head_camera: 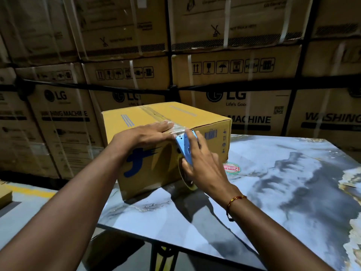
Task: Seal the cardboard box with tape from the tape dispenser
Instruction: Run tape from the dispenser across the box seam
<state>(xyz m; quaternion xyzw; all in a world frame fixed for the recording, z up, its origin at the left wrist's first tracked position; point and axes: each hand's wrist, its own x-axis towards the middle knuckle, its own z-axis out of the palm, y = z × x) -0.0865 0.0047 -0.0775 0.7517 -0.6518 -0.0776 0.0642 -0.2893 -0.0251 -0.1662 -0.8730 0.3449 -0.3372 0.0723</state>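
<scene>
A yellow-brown cardboard box with blue print stands on the near left corner of a marble-patterned table. Clear tape runs along its top centre seam and over the near top edge. My left hand lies flat, fingers together, pressing the tape down at that near edge. My right hand grips a blue tape dispenser held against the box's front face just below the edge, its tape roll partly hidden under my palm.
A round red and green sticker sits on the table beside the box. Stacked large appliance cartons, strapped with black bands, form a wall behind the table. The floor at left has a yellow line and another carton's corner.
</scene>
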